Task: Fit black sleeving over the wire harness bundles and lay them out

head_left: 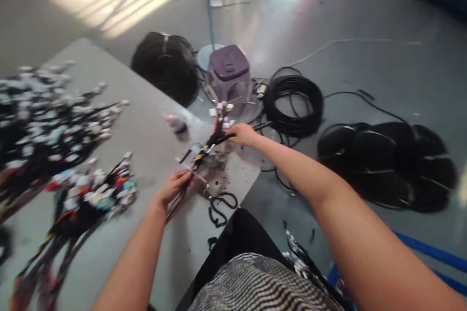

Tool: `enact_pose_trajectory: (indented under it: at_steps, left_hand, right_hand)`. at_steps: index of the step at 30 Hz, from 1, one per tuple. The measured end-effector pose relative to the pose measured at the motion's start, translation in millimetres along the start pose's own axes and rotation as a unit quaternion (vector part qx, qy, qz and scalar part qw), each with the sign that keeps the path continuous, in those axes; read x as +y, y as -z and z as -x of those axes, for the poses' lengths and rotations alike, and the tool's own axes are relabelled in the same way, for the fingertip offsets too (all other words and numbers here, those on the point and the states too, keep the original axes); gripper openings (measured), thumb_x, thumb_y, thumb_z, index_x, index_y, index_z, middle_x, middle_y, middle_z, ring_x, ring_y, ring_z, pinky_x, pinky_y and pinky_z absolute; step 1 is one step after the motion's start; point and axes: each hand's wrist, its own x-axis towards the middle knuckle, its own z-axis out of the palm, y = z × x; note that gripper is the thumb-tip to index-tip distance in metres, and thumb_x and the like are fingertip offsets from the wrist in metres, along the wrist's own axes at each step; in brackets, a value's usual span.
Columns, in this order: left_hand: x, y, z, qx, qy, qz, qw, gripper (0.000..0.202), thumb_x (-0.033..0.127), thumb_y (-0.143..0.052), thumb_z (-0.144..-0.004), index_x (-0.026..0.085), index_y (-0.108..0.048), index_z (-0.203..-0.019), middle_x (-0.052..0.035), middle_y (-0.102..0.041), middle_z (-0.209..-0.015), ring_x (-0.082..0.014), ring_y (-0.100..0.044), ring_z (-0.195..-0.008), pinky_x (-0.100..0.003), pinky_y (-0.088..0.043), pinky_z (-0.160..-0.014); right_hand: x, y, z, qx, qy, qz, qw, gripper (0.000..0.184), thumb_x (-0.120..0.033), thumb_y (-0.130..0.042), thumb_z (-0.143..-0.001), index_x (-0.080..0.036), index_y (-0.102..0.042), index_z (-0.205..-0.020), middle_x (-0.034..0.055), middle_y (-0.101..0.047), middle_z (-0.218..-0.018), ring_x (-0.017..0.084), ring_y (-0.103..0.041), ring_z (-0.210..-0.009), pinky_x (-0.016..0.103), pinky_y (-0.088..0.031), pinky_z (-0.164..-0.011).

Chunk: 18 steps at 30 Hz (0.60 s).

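A wire harness (215,138) with white connectors at its far end stretches between my two hands above the table corner. My left hand (177,185) is closed around its wires at the near end. Further out, my right hand (241,134) grips the harness's black-sleeved branch close to the connectors, fingers pressed together. Scissors (221,208) with black handles lie on the table just right of my left hand. Small dark scraps are scattered beneath the harness. Motion blur hides the finer wires.
On the grey table (146,146), a pile of harnesses (47,121) and a smaller bundle (91,194) lie at left. Beyond its edge stand a purple-lidded container (229,63) and a black cable roll (166,68). A cable coil (292,104) and tied black bundles (386,163) rest on the floor.
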Motion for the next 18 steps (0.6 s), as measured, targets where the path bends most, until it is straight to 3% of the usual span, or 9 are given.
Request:
enact_pose_trajectory:
  at_steps: [4, 9, 13, 18]
  left_hand:
    - [8, 15.3, -14, -0.028, 0.042, -0.004, 0.999, 0.034, 0.043, -0.082, -0.064, 0.013, -0.071, -0.074, -0.0050, -0.064, -0.069, -0.0135, -0.053, -0.061, -0.025, -0.044, -0.061]
    - [12, 20.9, -22, -0.024, 0.090, 0.026, 0.995, 0.040, 0.038, -0.086, -0.058, 0.016, -0.071, -0.088, -0.0033, -0.066, -0.074, -0.0137, -0.054, -0.064, -0.026, -0.046, -0.060]
    - [10, 17.5, -18, -0.017, 0.097, 0.056, 0.994, 0.043, 0.039, -0.087, -0.057, 0.016, -0.071, -0.090, -0.0024, -0.064, -0.073, -0.0120, -0.052, -0.061, -0.024, -0.042, -0.056]
    - [4, 12.2, -13, -0.029, 0.083, 0.085, 0.993, 0.046, 0.037, -0.084, -0.063, 0.011, -0.069, -0.098, -0.0021, -0.060, -0.067, -0.0110, -0.051, -0.061, -0.024, -0.038, -0.059]
  right_hand:
    - [-11, 1, -24, -0.030, 0.057, 0.028, 0.998, 0.029, -0.027, -0.061, -0.087, -0.022, -0.072, -0.113, 0.0040, -0.069, -0.110, 0.021, -0.061, -0.099, 0.024, -0.037, -0.066]
    - [-22, -10, -50, -0.065, 0.146, 0.027, 0.987, 0.029, -0.021, -0.060, -0.086, -0.023, -0.071, -0.114, 0.0021, -0.070, -0.108, 0.018, -0.060, -0.096, 0.024, -0.035, -0.068]
    - [-23, -10, -50, -0.068, 0.197, 0.031, 0.978, 0.030, -0.018, -0.060, -0.086, -0.020, -0.072, -0.112, 0.0048, -0.070, -0.106, 0.018, -0.059, -0.094, 0.024, -0.037, -0.072]
    - [-18, -14, -42, -0.040, 0.187, -0.030, 0.981, 0.025, -0.011, -0.062, -0.080, -0.014, -0.075, -0.100, 0.0071, -0.071, -0.097, 0.019, -0.061, -0.088, 0.024, -0.041, -0.075]
